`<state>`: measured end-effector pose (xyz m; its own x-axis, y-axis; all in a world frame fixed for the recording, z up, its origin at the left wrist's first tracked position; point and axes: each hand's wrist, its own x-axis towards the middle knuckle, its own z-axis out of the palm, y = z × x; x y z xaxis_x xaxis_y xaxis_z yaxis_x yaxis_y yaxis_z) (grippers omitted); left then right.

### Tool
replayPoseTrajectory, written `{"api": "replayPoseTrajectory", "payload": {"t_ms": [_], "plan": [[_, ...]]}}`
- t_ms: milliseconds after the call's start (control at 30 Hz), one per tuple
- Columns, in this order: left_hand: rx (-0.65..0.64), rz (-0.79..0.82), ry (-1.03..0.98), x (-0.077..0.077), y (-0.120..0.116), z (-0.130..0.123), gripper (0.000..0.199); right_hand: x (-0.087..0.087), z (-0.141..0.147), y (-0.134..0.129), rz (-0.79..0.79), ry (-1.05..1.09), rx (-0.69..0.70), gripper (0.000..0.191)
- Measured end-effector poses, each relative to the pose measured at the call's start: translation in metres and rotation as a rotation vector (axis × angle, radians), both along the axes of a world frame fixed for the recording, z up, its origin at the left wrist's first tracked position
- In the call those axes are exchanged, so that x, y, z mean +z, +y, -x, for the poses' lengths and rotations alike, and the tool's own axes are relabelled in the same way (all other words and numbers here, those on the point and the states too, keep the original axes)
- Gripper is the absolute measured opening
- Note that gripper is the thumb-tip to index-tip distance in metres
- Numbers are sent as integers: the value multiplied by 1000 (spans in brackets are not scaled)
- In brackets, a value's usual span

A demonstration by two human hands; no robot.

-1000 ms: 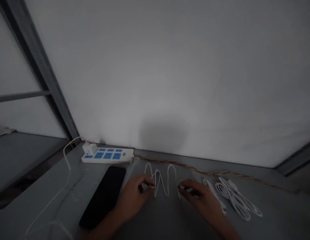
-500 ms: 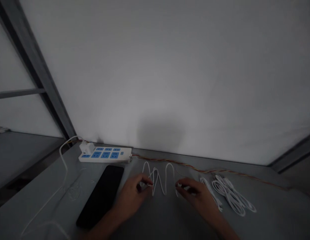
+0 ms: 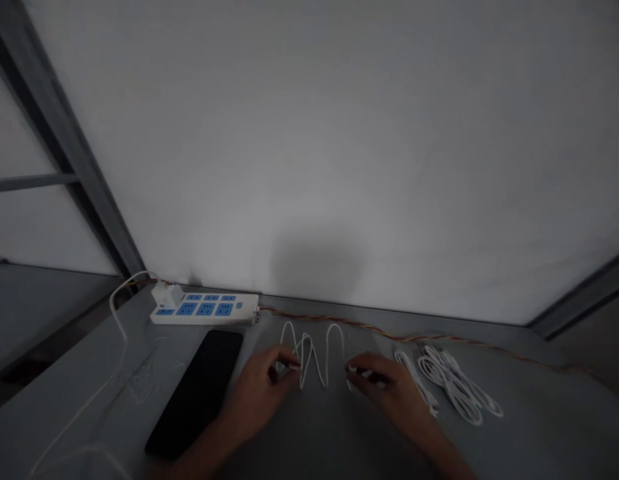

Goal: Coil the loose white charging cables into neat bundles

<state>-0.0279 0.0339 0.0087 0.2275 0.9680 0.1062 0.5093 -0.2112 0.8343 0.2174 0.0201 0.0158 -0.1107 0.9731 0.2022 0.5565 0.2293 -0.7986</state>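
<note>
A thin white cable (image 3: 309, 350) lies in zigzag loops on the grey table top (image 3: 539, 407), between my two hands. My left hand (image 3: 259, 393) pinches the cable's left part, near a small white end, with its fingertips. My right hand (image 3: 384, 387) pinches a small white piece of the cable's right part. The fingers hide the exact grip in both hands. The black smartphone (image 3: 194, 393) lies face down or dark just left of my left hand, and my left wrist is close to it.
A white power strip (image 3: 204, 309) with blue sockets and a white plug adapter (image 3: 166, 295) stands at the back. Two bundled white cables (image 3: 454, 387) lie to the right. A red-yellow twisted wire (image 3: 389, 330) runs along the wall panel (image 3: 309, 133). A metal frame post (image 3: 64, 140) rises at left.
The whole scene has drifted slowly left in the view. Both hands keep their pinches on the cable, and the zigzag barely differs.
</note>
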Motion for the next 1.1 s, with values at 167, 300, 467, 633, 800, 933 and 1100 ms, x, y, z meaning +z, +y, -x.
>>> {"api": "replayPoseTrajectory", "payload": {"t_ms": [167, 300, 467, 633, 800, 933, 1100], "plan": [[15, 7, 3, 2, -1, 0, 12, 1, 0, 0, -19, 55, 16, 15], [16, 7, 0, 2, -1, 0, 11, -1, 0, 1, -25, 91, 14, 15], [7, 10, -8, 1, 1, 0, 11, -5, -2, 2, -28, 105, 17, 15], [16, 9, 0, -1, 1, 0, 11, -3, -1, 1, -13, 80, 15, 17], [10, 2, 12, -1, 1, 0, 12, -3, -1, 2, -21, 75, 22, 17], [8, -13, -6, -3, 2, 1, 11, -3, -1, 1, -22, 74, 24, 17], [29, -26, -57, -1, 1, 1, 11, -2, -1, 0, -50, 68, -1, 16]]}}
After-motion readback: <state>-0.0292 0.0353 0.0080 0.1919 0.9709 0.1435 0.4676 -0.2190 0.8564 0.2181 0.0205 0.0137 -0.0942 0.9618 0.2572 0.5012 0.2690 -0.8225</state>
